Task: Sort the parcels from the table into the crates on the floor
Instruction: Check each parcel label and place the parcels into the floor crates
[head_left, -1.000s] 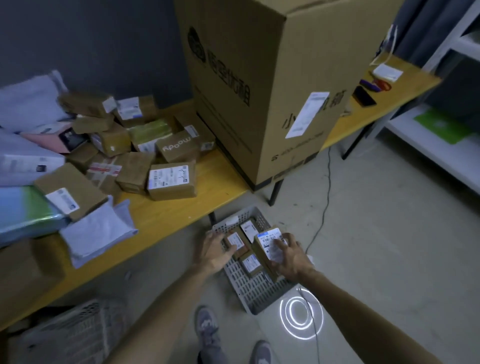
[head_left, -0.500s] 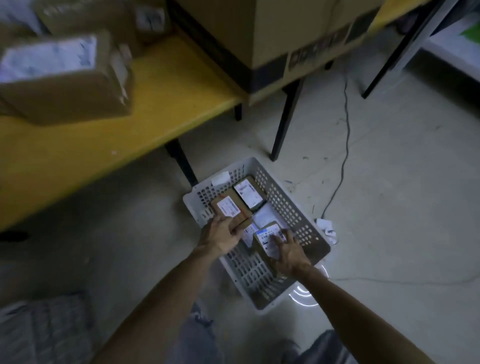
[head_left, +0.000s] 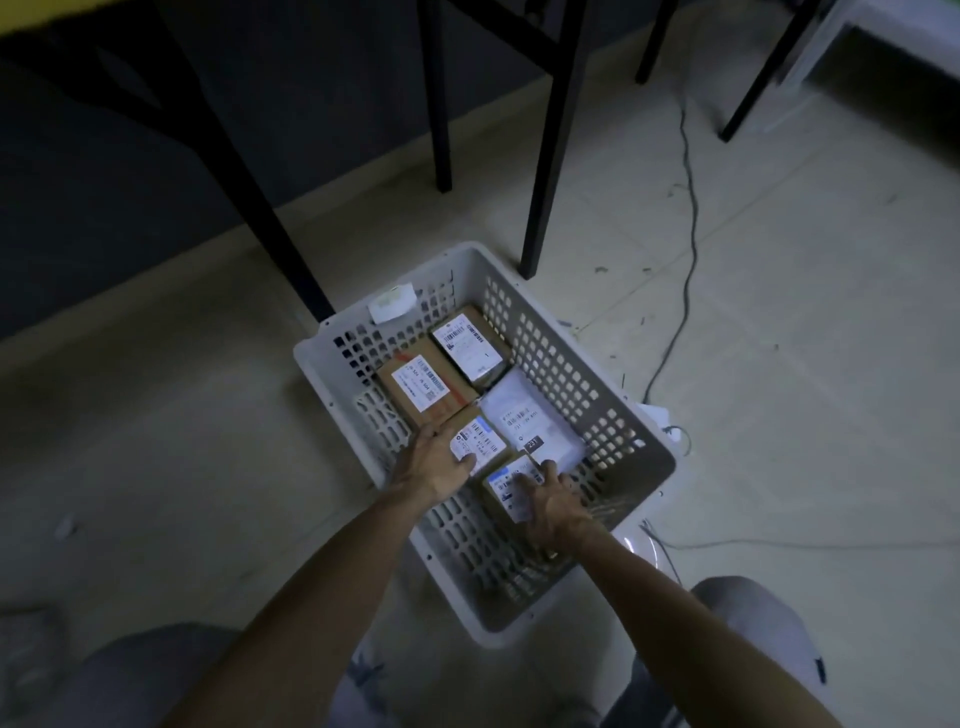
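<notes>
White perforated plastic, the crate (head_left: 566, 374) stood on the floor by a black table leg (head_left: 550, 156). Brown boxes (head_left: 415, 384) filled its far end, a white mailer (head_left: 524, 415) just nearer. The left hand (head_left: 436, 462) gripped a small labelled carton (head_left: 485, 441) mid-crate, thumb on its label; the right hand (head_left: 553, 501) lay flat, fingers straight, on the nearest carton (head_left: 506, 488).

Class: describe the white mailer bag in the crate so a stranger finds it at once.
Find the white perforated crate on the floor. Along its right wall lies the mailer bag. It alone is a soft white pouch; its neighbours are brown cardboard boxes.
</notes>
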